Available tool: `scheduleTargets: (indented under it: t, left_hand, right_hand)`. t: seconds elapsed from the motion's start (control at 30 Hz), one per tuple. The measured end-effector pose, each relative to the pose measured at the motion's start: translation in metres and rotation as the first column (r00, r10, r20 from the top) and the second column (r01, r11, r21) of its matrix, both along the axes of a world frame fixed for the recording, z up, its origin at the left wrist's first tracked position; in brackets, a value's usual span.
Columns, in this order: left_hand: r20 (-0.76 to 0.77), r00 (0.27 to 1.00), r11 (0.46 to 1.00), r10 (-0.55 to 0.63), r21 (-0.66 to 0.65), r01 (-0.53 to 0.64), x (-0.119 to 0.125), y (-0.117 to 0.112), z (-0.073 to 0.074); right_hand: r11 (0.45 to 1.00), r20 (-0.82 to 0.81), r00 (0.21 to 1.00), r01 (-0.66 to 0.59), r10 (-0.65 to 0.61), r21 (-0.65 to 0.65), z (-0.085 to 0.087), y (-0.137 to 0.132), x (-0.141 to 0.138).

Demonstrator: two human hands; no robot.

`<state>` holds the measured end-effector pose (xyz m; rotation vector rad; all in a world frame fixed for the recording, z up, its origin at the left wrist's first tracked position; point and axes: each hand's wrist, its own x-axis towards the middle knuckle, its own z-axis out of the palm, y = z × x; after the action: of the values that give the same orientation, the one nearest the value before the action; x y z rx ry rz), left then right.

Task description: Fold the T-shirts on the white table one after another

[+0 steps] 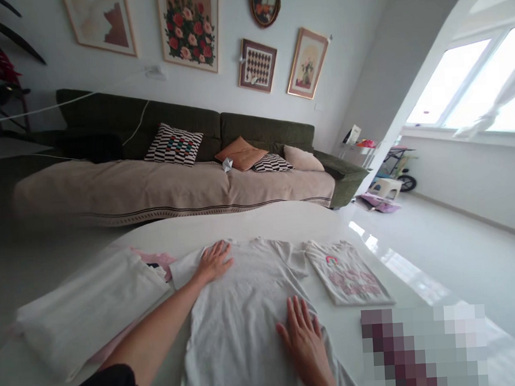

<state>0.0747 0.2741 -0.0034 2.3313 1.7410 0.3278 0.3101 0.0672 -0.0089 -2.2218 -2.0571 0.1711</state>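
A light grey T-shirt point(242, 315) lies spread flat on a white round table point(250, 219). My left hand point(214, 262) rests open and flat on the shirt's left shoulder, near the sleeve. My right hand point(304, 340) lies open, fingers together and stretched, on the shirt's right side near its edge. Neither hand grips anything.
A folded white T-shirt with a pink print point(348, 274) lies to the right on the table. A pile of white and pink clothes point(91, 311) sits at the left. Behind the table stands a dark green sofa point(187, 162) with cushions. A pixelated patch covers the lower right.
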Motion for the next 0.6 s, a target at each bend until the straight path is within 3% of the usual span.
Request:
scheduleTargets:
  t: [0.13,0.2,0.27,0.37,0.43,0.5,0.6]
  left_hand:
    - [0.037,0.999,0.998,0.026,-0.064,-0.024,0.008,-0.02,0.027]
    - [0.058,0.997,0.997,0.059,-0.056,-0.056,0.018,-0.058,0.038]
    - [0.085,0.994,0.997,0.062,-0.045,-0.058,0.027,-0.115,0.04]
    - [0.117,0.991,0.996,-0.072,-0.053,0.078,0.025,-0.215,0.025]
    - [0.132,0.962,0.966,-0.238,-0.068,0.248,0.01,-0.268,0.008]
    - [0.102,0.949,0.949,-0.299,-0.078,0.307,-0.011,-0.301,-0.007]
    - [0.017,0.951,0.947,-0.31,-0.087,0.31,-0.038,-0.32,-0.015]
  right_hand:
    - [0.995,0.05,0.997,0.062,-0.066,0.077,-0.002,-0.021,0.016]
    - [0.991,0.056,0.995,0.074,-0.081,0.113,-0.002,-0.021,0.016]
    - [0.988,0.056,0.995,0.074,-0.082,0.133,-0.003,-0.02,0.013]
    - [0.987,0.061,0.995,0.073,-0.083,0.143,-0.007,-0.021,0.011]
    - [0.987,0.068,0.994,0.081,-0.091,0.138,-0.008,-0.022,0.011]
    - [0.989,0.073,0.993,0.083,-0.092,0.125,-0.008,-0.024,0.011]
    - [0.992,0.063,0.994,0.081,-0.088,0.1,-0.004,-0.025,0.011]
